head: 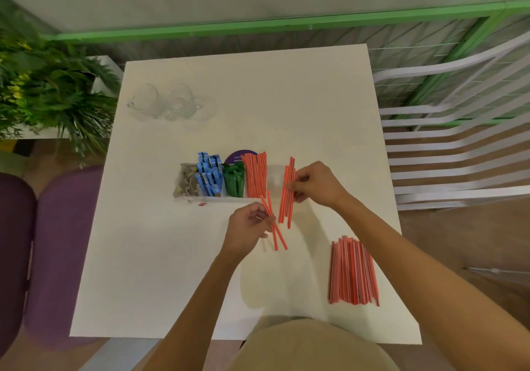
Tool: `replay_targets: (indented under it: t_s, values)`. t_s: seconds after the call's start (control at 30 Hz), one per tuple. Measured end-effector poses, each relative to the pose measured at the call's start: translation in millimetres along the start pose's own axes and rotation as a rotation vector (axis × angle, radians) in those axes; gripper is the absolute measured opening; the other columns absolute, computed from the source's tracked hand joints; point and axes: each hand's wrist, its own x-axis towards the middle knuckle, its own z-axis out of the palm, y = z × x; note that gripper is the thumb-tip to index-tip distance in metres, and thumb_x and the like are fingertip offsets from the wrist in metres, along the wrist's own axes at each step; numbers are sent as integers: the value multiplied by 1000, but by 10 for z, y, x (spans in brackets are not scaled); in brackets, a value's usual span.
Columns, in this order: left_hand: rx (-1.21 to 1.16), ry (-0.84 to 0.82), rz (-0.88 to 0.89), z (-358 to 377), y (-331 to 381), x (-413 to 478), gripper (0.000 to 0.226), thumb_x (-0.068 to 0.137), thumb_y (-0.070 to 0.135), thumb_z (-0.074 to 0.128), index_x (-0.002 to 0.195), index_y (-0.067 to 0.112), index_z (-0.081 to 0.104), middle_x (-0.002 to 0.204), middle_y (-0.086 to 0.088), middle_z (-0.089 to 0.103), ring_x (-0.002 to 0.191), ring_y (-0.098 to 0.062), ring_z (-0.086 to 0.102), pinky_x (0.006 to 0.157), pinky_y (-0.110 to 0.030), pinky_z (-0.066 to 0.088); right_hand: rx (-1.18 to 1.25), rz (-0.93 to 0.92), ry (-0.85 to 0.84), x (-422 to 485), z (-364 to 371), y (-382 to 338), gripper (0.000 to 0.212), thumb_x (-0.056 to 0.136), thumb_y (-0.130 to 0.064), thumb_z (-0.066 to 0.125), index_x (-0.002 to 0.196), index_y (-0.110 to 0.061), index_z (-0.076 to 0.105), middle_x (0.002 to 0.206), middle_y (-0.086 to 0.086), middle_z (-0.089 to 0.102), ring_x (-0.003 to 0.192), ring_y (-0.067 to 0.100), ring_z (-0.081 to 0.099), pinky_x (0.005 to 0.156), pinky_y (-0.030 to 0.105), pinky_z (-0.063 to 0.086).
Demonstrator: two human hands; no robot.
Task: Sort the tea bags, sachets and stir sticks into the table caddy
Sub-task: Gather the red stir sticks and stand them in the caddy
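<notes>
The clear caddy (200, 198) stands mid-table holding tea bags (186, 182) at its left, blue sachets (209, 174), green sachets (234, 179) and red stir sticks (256, 177) at its right. My left hand (246, 231) pinches a few red stir sticks (274, 224) just in front of the caddy. My right hand (315, 185) grips a small bundle of red stir sticks (288, 195) to the right of the caddy. A loose pile of red stir sticks (352, 273) lies at the table's near right.
The white table (172, 256) carries clear glassware (166, 102) at its far left. A purple round card (242, 155) stands behind the caddy. Green plants (48, 89) are at the left, purple seats (57, 241) below them, and a white slatted chair (459, 146) at the right.
</notes>
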Motion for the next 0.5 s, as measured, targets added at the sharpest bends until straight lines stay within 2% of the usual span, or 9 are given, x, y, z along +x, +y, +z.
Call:
replay_targets:
  t_s: [0.2, 0.27, 0.4, 0.5]
  values:
    - [-16, -1, 8, -315, -46, 158, 7, 86, 9, 69, 91, 7, 66, 81, -7, 71, 72, -19, 71, 63, -31, 58, 33, -68, 90, 409, 135, -426, 15, 88, -13, 69, 95, -1, 75, 81, 12, 75, 68, 21, 73, 64, 26, 61]
    - [-23, 2, 1, -405, -96, 181, 5, 86, 9, 69, 90, 9, 66, 82, -8, 71, 71, -19, 71, 63, -32, 58, 41, -79, 110, 516, 197, -499, 15, 87, -13, 70, 96, -1, 75, 83, 13, 75, 69, 22, 73, 65, 28, 61]
    - [-26, 6, -13, -541, -200, 189, 3, 86, 9, 69, 87, 9, 66, 79, -7, 71, 70, -18, 70, 62, -30, 57, 0, -84, 143, 662, 368, -536, 14, 87, -15, 70, 92, -3, 75, 82, 14, 75, 72, 25, 73, 61, 24, 60]
    - [-19, 4, -20, -617, -262, 185, 5, 86, 8, 69, 85, 13, 66, 77, -4, 71, 68, -17, 70, 61, -29, 58, -95, -70, 138, 700, 489, -455, 16, 88, -19, 71, 90, -4, 75, 81, 14, 74, 72, 27, 72, 67, 34, 62]
